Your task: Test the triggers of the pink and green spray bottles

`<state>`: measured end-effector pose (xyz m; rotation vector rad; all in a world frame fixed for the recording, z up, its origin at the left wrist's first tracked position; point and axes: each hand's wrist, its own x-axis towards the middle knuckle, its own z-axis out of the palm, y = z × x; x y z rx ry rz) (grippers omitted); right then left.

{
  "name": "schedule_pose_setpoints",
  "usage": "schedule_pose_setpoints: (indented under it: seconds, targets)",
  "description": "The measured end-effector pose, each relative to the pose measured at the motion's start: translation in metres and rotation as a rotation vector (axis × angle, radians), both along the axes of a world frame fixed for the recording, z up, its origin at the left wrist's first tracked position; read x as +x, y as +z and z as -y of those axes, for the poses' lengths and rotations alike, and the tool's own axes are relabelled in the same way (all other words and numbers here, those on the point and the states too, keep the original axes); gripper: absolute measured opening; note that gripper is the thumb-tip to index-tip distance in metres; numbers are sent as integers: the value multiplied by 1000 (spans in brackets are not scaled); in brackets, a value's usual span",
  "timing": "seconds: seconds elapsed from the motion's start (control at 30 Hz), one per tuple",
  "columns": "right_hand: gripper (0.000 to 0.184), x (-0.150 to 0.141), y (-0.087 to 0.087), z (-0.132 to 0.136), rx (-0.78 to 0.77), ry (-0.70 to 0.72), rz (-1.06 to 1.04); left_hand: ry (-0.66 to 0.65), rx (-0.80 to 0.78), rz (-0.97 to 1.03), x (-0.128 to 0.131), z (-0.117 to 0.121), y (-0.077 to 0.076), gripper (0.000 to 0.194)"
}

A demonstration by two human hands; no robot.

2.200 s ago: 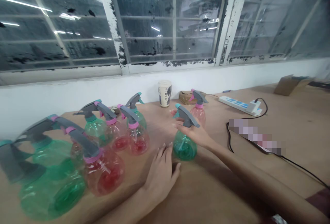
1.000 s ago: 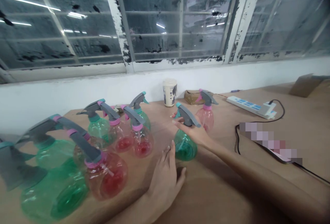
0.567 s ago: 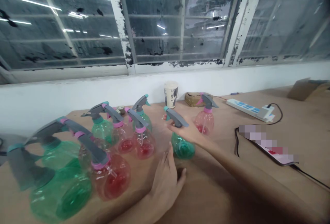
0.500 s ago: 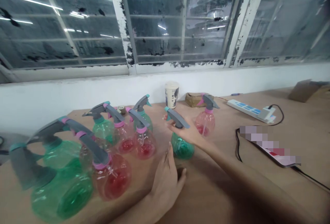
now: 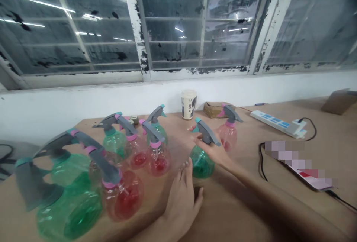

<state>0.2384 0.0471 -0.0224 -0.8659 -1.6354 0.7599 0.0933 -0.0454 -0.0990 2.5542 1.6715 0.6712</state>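
Head view, the only one; clock centred on the held bottle. The right hand (image 5: 219, 153) is closed round the neck of a green spray bottle (image 5: 203, 164), its fingers wrapped below the grey head and partly hidden; the bottle is held upright on the table (image 5: 334, 138). The left hand (image 5: 181, 197) is laid at 7 o'clock, fingers nearly together, thumb spread apart; its fingertips are beside the bottle's base, contact uncertain.

Progress, as judged: grey heads are seen fitted on all bottles, with no loose part noted; the held one is not yet released. What is left cannot be told. A loose group of green and pink bottles is ranged between 8 and 10 o'clock, nearest among them a pink bottle (image 5: 158, 162). Another pink spray bottle (image 5: 228, 136) is stood at 1 o'clock.

Materials: rounded, see-through, glossy bodies, apparently plastic, with dip tubes visible in some; teal or pink collars and nozzle tips. Whether liquid is contained is unclear. Printed paper-like cup (image 5: 189, 104), tapered, at 11; creased cardboard box (image 5: 213, 110), 12 to 1; white power strip (image 5: 270, 120), 2. Flaking paint is noted on the window frame (image 5: 135, 22).
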Motion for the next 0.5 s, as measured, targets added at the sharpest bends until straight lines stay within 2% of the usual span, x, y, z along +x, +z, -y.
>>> schedule_pose_setpoints:
  seconds: [0.23,0.37,0.5]
  targets:
    - [21,5,3,-1,-7,34,17,-23,62,-48,-1,0,-3,68]
    - [15,5,4,4,-18,-57,18,-48,74,-64,-1,2,-4,70]
    - [18,6,4,8,-7,-168,45,-59,93,-56,-1,1,-5,72]
